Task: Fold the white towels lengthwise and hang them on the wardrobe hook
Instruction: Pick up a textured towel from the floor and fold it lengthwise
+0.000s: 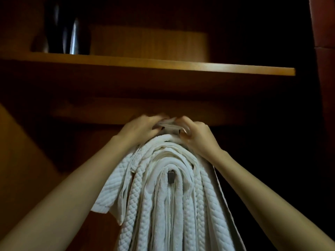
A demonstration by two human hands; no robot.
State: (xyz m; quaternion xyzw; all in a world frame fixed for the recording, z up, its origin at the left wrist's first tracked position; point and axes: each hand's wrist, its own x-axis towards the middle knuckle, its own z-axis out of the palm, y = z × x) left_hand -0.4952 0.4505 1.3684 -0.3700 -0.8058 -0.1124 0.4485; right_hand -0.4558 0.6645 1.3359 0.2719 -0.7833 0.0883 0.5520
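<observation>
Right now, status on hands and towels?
Left hand and right hand grip towels at top. Towels hang draped over hook. Shelf overhead, apart from hands.

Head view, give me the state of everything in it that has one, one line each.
white towels: folded, draped in layers over the hook, hanging down.
hook: loaded, only its dark tip showing.
left hand: gripping the top fold.
right hand: gripping the top fold.
dark vessel: upright on the shelf.

Under the shelf [163, 65], towels [163, 196] drape over the hook [171, 176] between left hand [139, 129] and right hand [197, 134].
</observation>
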